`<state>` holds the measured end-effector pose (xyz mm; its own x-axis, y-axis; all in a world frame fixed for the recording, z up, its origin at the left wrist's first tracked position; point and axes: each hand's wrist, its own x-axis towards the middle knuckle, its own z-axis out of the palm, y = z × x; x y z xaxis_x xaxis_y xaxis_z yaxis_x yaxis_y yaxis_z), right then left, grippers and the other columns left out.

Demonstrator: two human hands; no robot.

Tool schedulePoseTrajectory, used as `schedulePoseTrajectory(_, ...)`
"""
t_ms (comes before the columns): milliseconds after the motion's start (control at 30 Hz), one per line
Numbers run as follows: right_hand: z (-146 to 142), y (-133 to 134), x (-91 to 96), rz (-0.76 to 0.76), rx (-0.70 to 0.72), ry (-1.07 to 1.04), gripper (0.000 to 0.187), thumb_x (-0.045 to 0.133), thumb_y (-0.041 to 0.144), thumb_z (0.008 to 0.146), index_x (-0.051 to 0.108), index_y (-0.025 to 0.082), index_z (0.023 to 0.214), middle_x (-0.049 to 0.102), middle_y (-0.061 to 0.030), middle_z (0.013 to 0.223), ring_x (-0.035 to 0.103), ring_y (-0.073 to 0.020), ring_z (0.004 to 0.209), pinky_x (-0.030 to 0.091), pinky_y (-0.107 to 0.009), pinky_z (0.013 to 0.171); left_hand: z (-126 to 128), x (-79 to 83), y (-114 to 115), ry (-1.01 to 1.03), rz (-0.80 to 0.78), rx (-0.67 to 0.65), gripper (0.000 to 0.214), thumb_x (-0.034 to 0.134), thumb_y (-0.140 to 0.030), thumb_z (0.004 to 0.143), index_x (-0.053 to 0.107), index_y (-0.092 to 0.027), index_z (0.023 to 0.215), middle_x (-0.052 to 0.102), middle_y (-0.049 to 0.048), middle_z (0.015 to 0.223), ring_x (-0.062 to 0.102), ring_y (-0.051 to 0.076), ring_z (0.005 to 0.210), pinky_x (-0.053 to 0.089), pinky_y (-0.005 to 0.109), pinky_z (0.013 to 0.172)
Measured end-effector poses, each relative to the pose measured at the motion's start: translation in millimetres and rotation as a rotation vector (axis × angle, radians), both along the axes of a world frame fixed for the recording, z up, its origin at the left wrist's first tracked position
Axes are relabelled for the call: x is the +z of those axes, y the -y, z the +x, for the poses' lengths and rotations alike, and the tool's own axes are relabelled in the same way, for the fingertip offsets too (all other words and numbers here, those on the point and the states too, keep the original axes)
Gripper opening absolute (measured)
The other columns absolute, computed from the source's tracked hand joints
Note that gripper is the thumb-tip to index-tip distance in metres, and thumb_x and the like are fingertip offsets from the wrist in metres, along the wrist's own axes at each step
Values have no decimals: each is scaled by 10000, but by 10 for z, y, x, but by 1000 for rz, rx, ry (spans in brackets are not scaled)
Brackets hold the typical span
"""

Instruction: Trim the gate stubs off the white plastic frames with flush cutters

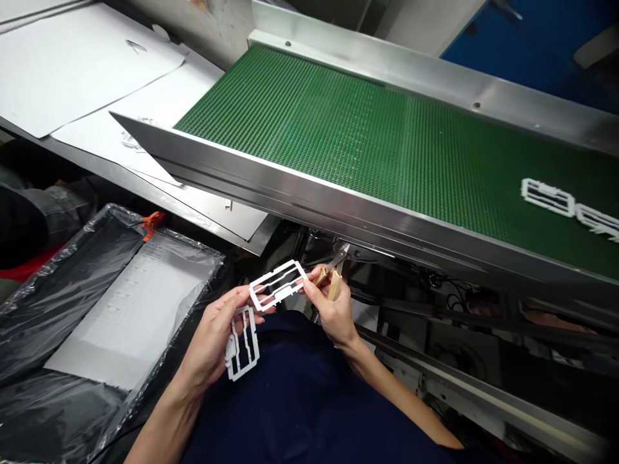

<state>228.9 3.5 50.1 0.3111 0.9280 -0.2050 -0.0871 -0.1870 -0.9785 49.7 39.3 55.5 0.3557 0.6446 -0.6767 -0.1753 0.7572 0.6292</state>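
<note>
My left hand (213, 338) is closed on two white plastic frames: the upper frame (278, 284) is pinched at its left end and lies nearly level, and the lower frame (243, 345) hangs under the palm. My right hand (333, 308) pinches the upper frame's right end and also grips small cutters with tan handles (331, 276), their metal tip pointing up toward the conveyor. Both hands are over my dark blue lap, just below the conveyor's steel edge.
A green conveyor belt (348, 135) with steel side rails (271, 187) runs across the top, carrying more white frames (549, 196) at the far right. A box lined with black plastic and holding a grey sheet (130, 309) sits at the left. White sheets (72, 71) lie on the table behind.
</note>
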Motion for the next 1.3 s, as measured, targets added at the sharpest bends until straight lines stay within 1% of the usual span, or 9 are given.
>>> schedulePoseTrajectory(133, 23, 20, 9, 2, 65, 62, 190, 587, 355, 843, 487, 197, 881, 566, -17, 792, 552, -146, 713, 468, -283, 702, -84, -29, -120, -48, 49, 50, 306, 610, -375, 801, 651, -157, 1011, 696, 69, 909, 640, 156, 757, 518, 219, 672)
schedulePoseTrajectory(233, 56, 35, 31, 3, 158, 79, 201, 573, 376, 848, 484, 197, 865, 566, -16, 772, 526, -140, 682, 450, -275, 668, -126, -6, -335, -150, 181, 83, 284, 668, -362, 754, 676, -161, 954, 679, 32, 817, 597, 107, 669, 482, 161, 605)
schedulePoseTrajectory(367, 98, 45, 92, 4, 306, 86, 177, 561, 352, 853, 483, 193, 858, 547, -13, 763, 510, -139, 687, 433, -274, 671, -43, 79, -532, -153, 344, -161, 276, 711, -352, 714, 707, -155, 907, 669, 45, 745, 580, 125, 670, 453, 166, 586)
schedulePoseTrajectory(467, 122, 48, 131, 7, 382, 104, 143, 545, 320, 857, 488, 190, 868, 529, -7, 762, 497, -134, 682, 420, -268, 666, 73, 112, -533, -82, 317, -344, 254, 707, -370, 710, 721, -156, 847, 640, 48, 657, 540, 140, 587, 419, 198, 514)
schedulePoseTrajectory(600, 161, 45, 137, 20, 465, 144, 120, 541, 294, 845, 495, 185, 867, 494, 6, 740, 467, -123, 660, 399, -254, 644, 149, 117, -500, -9, 288, -473, 223, 703, -366, 709, 728, -166, 801, 636, 55, 668, 510, 137, 569, 394, 208, 511)
schedulePoseTrajectory(833, 262, -8, 186, 34, 640, 231, 64, 531, 217, 828, 510, 182, 878, 500, 6, 773, 464, -117, 675, 399, -241, 652, 107, 98, -550, 2, 314, -721, 206, 684, -374, 714, 718, -183, 784, 644, 64, 723, 540, 180, 643, 409, 253, 579)
schedulePoseTrajectory(1133, 273, -25, 180, 21, 792, 263, 75, 519, 153, 816, 485, 189, 872, 512, 30, 751, 471, -97, 648, 371, -208, 602, 129, 94, -548, 49, 382, -892, 177, 631, -326, 761, 621, -184, 656, 533, 17, 636, 467, 157, 600, 359, 240, 558)
schedulePoseTrajectory(1200, 245, -16, 142, 16, 767, 242, 67, 542, 182, 817, 488, 188, 856, 504, 30, 752, 461, -97, 651, 367, -211, 607, 136, 122, -529, 54, 462, -899, 169, 598, -312, 789, 603, -189, 673, 518, 12, 653, 466, 155, 616, 362, 239, 568)
schedulePoseTrajectory(1300, 159, 26, 51, 1, 672, 106, 108, 577, 242, 815, 489, 186, 844, 487, 25, 755, 443, -100, 659, 377, -222, 629, 115, 152, -465, 13, 644, -843, 164, 557, -309, 823, 600, -191, 716, 572, 47, 823, 529, 187, 762, 412, 260, 686)
